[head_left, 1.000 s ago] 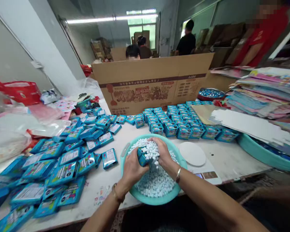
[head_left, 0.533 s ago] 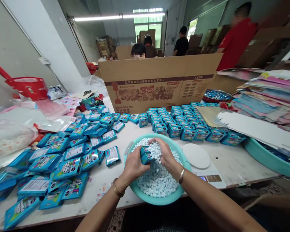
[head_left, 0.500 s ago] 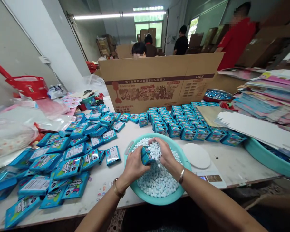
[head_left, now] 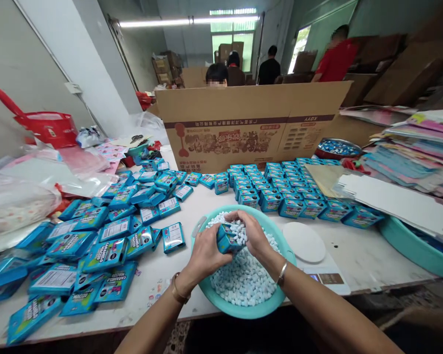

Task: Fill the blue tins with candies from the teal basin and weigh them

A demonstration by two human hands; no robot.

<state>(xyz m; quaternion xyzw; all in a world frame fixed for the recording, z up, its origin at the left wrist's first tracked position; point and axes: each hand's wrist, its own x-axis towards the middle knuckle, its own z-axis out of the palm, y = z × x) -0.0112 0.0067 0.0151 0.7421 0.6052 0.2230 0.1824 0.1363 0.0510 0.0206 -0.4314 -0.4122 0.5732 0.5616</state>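
over the teal basin [head_left: 206, 295] at the near edge of the table [head_left: 354, 255], the left hand [head_left: 205, 255] is closed around a small blue box [head_left: 227, 241], fingers wrapped on its left side and thumb across the top, holding it tilted just above the heap of pale blue tablets [head_left: 243, 282]. the right hand [head_left: 253, 236] is cupped against the box's open end, fingers curled over a few tablets and touching the box, so it is half closed rather than flat. to the left lies a loose spread of flat blue cartons [head_left: 107, 236]; beyond the basin stand rows of made-up boxes [head_left: 288, 191] in front of a big cardboard carton [head_left: 251, 123]. a white round scale [head_left: 304, 242] sits just right of the basin. further people work at the far end of the room.
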